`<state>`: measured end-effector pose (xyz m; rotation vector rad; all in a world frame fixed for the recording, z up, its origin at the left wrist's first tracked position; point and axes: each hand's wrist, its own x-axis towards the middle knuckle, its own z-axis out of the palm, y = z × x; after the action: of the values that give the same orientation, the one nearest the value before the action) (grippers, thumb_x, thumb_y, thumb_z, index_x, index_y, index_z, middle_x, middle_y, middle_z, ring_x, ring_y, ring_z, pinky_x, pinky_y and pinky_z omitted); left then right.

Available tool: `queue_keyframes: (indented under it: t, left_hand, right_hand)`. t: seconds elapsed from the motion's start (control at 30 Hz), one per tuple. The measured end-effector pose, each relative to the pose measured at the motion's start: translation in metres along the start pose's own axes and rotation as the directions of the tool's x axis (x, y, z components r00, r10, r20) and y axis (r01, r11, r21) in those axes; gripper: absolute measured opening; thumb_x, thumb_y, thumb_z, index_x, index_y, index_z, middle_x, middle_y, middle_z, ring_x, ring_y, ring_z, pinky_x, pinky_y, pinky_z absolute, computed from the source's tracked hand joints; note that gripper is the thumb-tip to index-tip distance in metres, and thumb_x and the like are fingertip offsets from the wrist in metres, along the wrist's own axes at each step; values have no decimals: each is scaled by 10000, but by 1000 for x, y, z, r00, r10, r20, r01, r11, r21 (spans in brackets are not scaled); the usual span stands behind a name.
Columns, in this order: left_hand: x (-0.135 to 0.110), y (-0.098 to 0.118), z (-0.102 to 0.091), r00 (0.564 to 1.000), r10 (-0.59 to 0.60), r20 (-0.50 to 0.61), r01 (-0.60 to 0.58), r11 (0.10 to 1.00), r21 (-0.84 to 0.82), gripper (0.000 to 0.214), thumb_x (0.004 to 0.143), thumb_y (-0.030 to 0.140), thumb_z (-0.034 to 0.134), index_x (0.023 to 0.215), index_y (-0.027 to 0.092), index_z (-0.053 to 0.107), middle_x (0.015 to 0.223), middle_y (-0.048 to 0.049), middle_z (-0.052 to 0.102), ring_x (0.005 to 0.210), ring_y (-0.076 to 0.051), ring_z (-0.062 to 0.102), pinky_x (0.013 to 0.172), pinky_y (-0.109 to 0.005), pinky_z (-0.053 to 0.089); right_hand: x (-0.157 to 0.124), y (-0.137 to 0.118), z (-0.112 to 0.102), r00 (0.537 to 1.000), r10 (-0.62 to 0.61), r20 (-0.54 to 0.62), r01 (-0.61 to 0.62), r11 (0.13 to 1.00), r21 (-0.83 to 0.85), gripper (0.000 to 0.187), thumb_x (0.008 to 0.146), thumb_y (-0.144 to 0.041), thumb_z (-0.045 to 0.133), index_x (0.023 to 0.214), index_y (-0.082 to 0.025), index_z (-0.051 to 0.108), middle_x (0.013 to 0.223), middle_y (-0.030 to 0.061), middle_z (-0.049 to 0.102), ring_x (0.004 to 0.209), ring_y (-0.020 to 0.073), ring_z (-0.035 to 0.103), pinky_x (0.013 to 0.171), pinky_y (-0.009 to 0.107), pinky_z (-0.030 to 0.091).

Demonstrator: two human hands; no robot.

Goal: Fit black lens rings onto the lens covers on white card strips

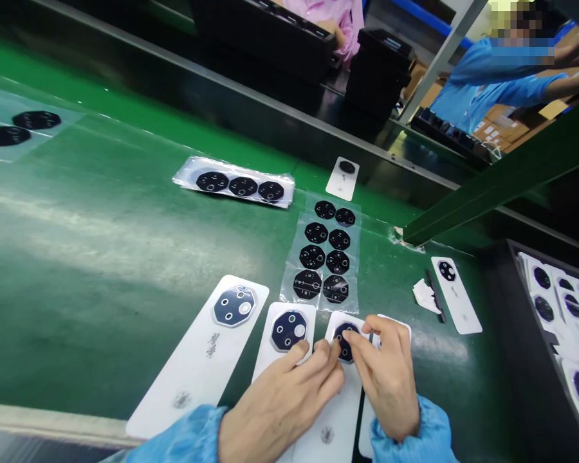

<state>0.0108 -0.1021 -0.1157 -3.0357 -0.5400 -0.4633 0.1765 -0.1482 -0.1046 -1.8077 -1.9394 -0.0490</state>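
Note:
Four white phone back panels lie in a row along the near side: a larger-looking left panel [202, 360], a second panel [270, 366], a third panel [350, 399] and a partly hidden right panel [368, 431]. On the third sits a black octagonal sticker [346, 347] with round holes. My left hand [284, 402], its fingers bent together, reaches the sticker's left edge across the second panel. My right hand [388, 370] has its thumb and forefinger on the sticker's right part. My fingers hide some of the sticker and most of the right panel's camera area.
Ahead lies a clear sheet [328, 251] of black octagonal stickers, beside a sticker stack [241, 183]. To the right are a single panel [456, 296], crumpled white paper [425, 296], a dark thin stick [435, 296] and a black bin [521, 360] of panels. A green post [492, 167] rises there. Co-workers sit beyond.

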Motion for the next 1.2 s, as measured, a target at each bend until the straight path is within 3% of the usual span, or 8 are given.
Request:
queue_keyframes:
  t: [0.3,0.43,0.57,0.67,0.77,0.93,1.1,1.2]
  left_hand:
    - [2,0,0,1000,2,0,-2,1000,20,158,860,110,432,960,135,551,1158,-104,591,1067,-204,480,851,-356,367]
    - [5,-1,-3,1000,7,20,-8,1000,24,165,877,115,432,981,129,560,1183,-98,579,1060,-194,480,829,-343,385]
    - [-1,-2,-10,997,72,-41,-72,997,-1,185,905,120,413,984,116,580,1200,-104,578,1035,-187,492,783,-319,406]
    - [-18,-5,-18,975,170,-146,-185,979,-92,229,926,128,376,946,128,604,1193,-96,592,974,-178,519,742,-309,407]
    - [-39,-13,-24,972,99,-213,-133,980,-148,319,936,80,314,873,114,625,1076,-86,649,903,-172,537,746,-311,394]
    - [-55,-32,-23,961,-101,-256,82,993,-82,334,933,29,295,870,104,614,1043,-83,671,938,-188,537,754,-315,378]
    - [-52,-35,-18,964,-103,-244,89,994,-68,344,944,39,275,843,120,593,1059,-79,662,966,-177,527,770,-310,371]
    - [-52,-35,-17,970,-92,-226,81,995,-60,353,947,40,262,846,124,590,1069,-82,653,976,-173,522,777,-310,365]
  right_hand:
    - [1,2,0,999,-19,29,20,1000,-6,199,899,-111,445,909,-207,619,887,71,518,844,206,464,713,345,394]
    - [1,14,-7,990,116,81,-129,976,174,153,899,-164,467,890,-231,604,914,56,484,880,203,472,743,341,411]
    - [-4,19,-21,919,377,118,-389,814,431,133,928,-299,414,918,-218,519,936,51,509,841,176,519,694,294,434]
    - [-10,7,-28,863,425,273,-504,684,528,231,949,-356,350,835,-214,492,731,3,501,640,136,477,606,262,403]
    - [-11,-12,-28,819,454,351,-573,621,534,261,940,-386,369,794,-217,505,626,-24,444,563,123,428,550,248,373]
    - [-1,-28,-15,865,359,350,-501,577,645,125,864,-331,531,861,-211,566,859,41,537,706,154,528,571,255,443]
    - [5,-28,-3,911,308,275,-412,621,666,72,873,-254,510,815,-218,533,861,30,477,817,165,506,630,258,439]
    - [6,-26,0,882,311,355,-471,618,629,80,883,-283,509,866,-218,553,883,28,504,791,150,527,651,257,443]
